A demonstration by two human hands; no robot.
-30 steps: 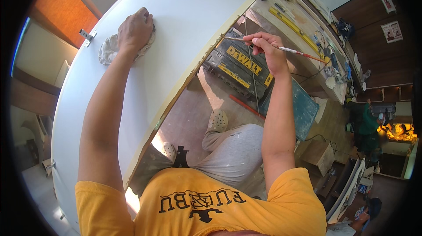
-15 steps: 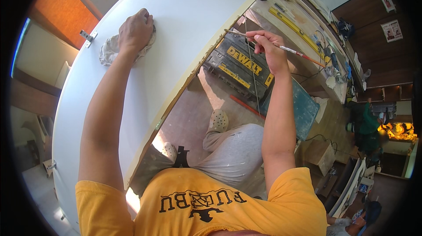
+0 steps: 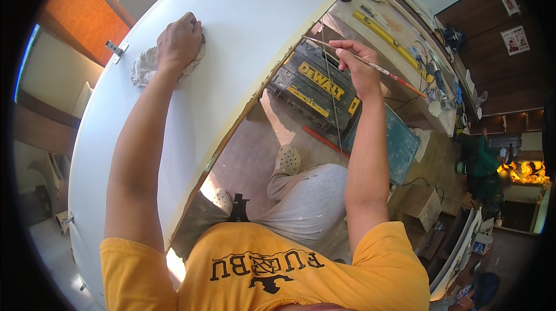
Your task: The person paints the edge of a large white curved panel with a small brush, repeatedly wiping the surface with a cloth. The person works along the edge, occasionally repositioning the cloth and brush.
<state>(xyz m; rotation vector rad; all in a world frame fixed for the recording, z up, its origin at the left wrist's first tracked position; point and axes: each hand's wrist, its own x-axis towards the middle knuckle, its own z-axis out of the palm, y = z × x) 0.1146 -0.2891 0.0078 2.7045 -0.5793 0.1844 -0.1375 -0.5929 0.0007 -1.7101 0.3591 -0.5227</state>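
A large white door panel (image 3: 231, 39) with hinges on its far-left side lies in front of me. My left hand (image 3: 177, 43) rests on it, fingers curled over a crumpled whitish rag (image 3: 143, 69). My right hand (image 3: 360, 70) pinches a thin paintbrush (image 3: 391, 73), whose orange-ended handle points out to the right. The bristle end is at the panel's rough, yellowish right edge (image 3: 267, 76); whether it touches the edge I cannot tell.
Below the panel's right edge stand a black and yellow toolbox (image 3: 315, 88) and a teal board (image 3: 399, 143). A workbench at right carries a yellow spirit level (image 3: 387, 37) and scattered tools. Another person in green (image 3: 485, 157) is far right.
My right hand has shifted slightly right, and the brush tip has moved a little farther along the edge. The brush slants more steeply. My left hand stays on the rag.
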